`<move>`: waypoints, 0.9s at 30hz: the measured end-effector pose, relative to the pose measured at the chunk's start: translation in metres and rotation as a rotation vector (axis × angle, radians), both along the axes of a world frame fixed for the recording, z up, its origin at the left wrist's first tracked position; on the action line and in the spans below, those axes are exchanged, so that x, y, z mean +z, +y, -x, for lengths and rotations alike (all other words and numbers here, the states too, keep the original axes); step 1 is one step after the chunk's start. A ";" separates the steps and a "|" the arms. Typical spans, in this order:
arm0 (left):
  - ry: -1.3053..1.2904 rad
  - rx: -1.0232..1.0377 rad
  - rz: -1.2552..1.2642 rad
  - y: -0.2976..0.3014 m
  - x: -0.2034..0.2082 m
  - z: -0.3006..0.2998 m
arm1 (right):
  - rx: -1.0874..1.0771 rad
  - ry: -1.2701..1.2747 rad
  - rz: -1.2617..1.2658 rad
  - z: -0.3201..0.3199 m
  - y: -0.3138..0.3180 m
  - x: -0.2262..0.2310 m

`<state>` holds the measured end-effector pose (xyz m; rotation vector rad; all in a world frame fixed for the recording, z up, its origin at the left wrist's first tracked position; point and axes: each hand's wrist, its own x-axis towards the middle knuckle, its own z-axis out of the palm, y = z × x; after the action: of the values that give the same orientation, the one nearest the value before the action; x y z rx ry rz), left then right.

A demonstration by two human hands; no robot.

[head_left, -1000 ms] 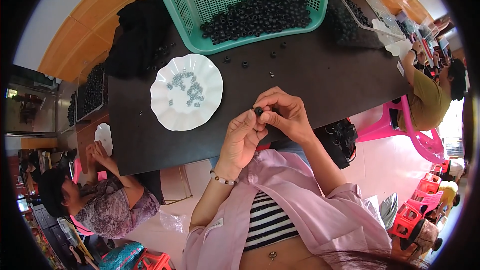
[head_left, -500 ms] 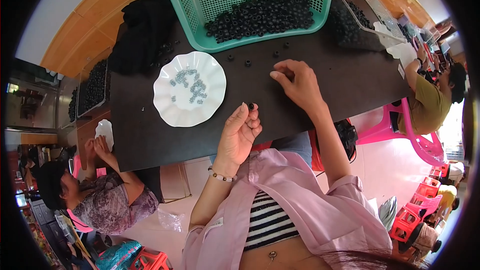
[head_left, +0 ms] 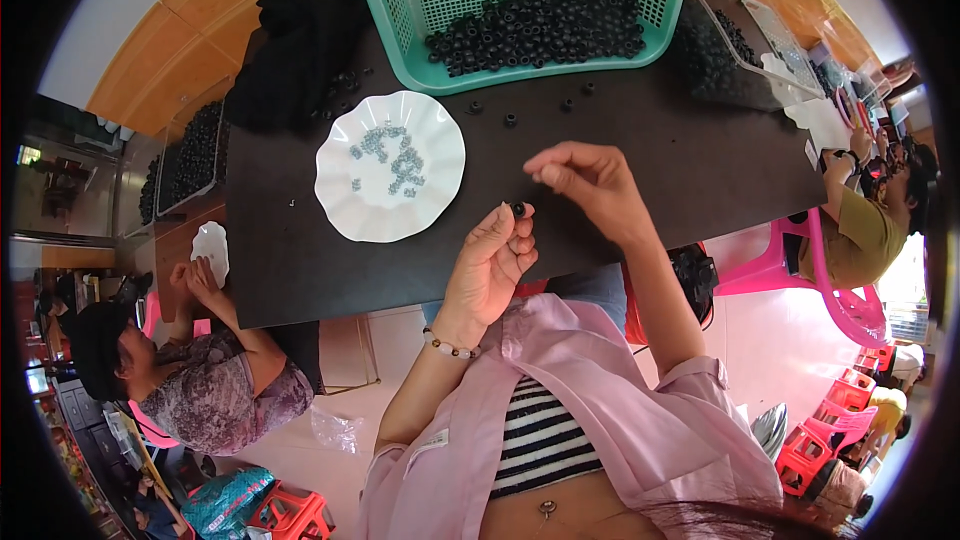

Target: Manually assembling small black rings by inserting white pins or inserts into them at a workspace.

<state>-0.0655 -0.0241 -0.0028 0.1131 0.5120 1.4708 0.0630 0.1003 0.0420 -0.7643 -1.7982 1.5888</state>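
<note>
Between the thumb and fingers of my left hand (head_left: 485, 270) is a small round black part (head_left: 518, 210), its hole side showing. My right hand (head_left: 600, 192) hovers just right of it above the dark table, thumb and fingertips pressed together. Whatever those fingertips pinch, if anything, is too small to make out. Left of my hands lies a white wavy-edged plate (head_left: 343, 215) with many tiny clear bluish pieces (head_left: 404, 165) on it. A few loose black parts (head_left: 510, 120) sit on the table beyond my hands.
A green mesh basket (head_left: 420, 77) of black parts stands at the far edge. A dark cloth (head_left: 295, 60) lies far left, a clear bin (head_left: 745, 80) far right. Co-workers sit left (head_left: 225, 390) and right (head_left: 865, 225), near a pink chair (head_left: 750, 265).
My right hand has come nearer to my left hand, and its fingertips have drawn together. The left hand still holds the black part. The whole view has shifted slightly.
</note>
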 end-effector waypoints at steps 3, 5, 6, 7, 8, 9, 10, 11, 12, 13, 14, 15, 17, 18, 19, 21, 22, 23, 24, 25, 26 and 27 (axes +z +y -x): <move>-0.020 -0.008 0.012 0.001 0.001 -0.003 | 0.126 0.189 0.216 0.001 -0.020 -0.004; -0.042 -0.013 0.017 0.001 0.002 -0.004 | 0.107 0.279 0.209 0.002 -0.026 -0.011; -0.050 -0.018 0.019 0.001 0.001 -0.004 | 0.088 0.299 0.202 0.004 -0.028 -0.013; -0.057 -0.023 0.020 0.001 0.001 -0.005 | 0.089 0.299 0.204 0.005 -0.029 -0.014; -0.057 -0.022 0.021 0.002 0.001 -0.005 | 0.080 0.316 0.222 0.006 -0.030 -0.015; -0.051 -0.019 0.032 0.002 0.002 -0.005 | 0.070 0.332 0.241 0.006 -0.031 -0.016; -0.045 -0.017 0.043 0.002 0.002 -0.006 | 0.070 0.331 0.242 0.006 -0.031 -0.017; -0.047 -0.016 0.044 0.002 0.002 -0.006 | 0.057 0.335 0.200 0.006 -0.031 -0.020; -0.036 -0.016 0.044 0.002 0.002 -0.007 | 0.044 0.340 0.158 0.007 -0.031 -0.021; -0.026 -0.016 0.045 0.001 0.002 -0.007 | 0.044 0.339 0.159 0.007 -0.031 -0.021; -0.027 -0.016 0.046 0.001 0.002 -0.007 | 0.047 0.337 0.161 0.006 -0.031 -0.022; -0.029 -0.014 0.046 0.001 0.001 -0.007 | 0.049 0.334 0.163 0.006 -0.031 -0.022; -0.031 -0.013 0.048 0.002 0.001 -0.007 | 0.053 0.326 0.163 0.006 -0.031 -0.023; -0.024 -0.012 0.059 0.002 0.002 -0.007 | 0.058 0.319 0.162 0.006 -0.032 -0.023; -0.018 -0.010 0.070 0.001 0.003 -0.006 | 0.058 0.317 0.163 0.004 -0.032 -0.022; -0.035 -0.004 0.066 0.001 0.001 -0.006 | 0.103 0.285 0.250 0.001 -0.031 -0.018; -0.051 0.000 0.062 0.001 0.000 -0.006 | 0.103 0.284 0.249 0.001 -0.032 -0.018; -0.052 0.001 0.061 0.001 0.000 -0.005 | 0.092 0.288 0.217 0.002 -0.032 -0.017; -0.051 0.003 0.059 0.002 0.001 -0.005 | 0.080 0.291 0.184 0.002 -0.033 -0.017; -0.049 0.005 0.056 0.002 0.001 -0.004 | 0.080 0.289 0.184 0.001 -0.032 -0.015; -0.051 0.005 0.056 0.003 0.002 -0.004 | 0.087 0.276 0.224 -0.001 -0.032 -0.013; -0.049 -0.001 0.051 0.002 0.003 -0.004 | 0.094 0.264 0.264 -0.002 -0.031 -0.011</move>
<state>-0.0612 -0.0217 0.0000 0.0366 0.5088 1.4553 0.0646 0.0690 0.0306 -0.5601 -1.4730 1.9168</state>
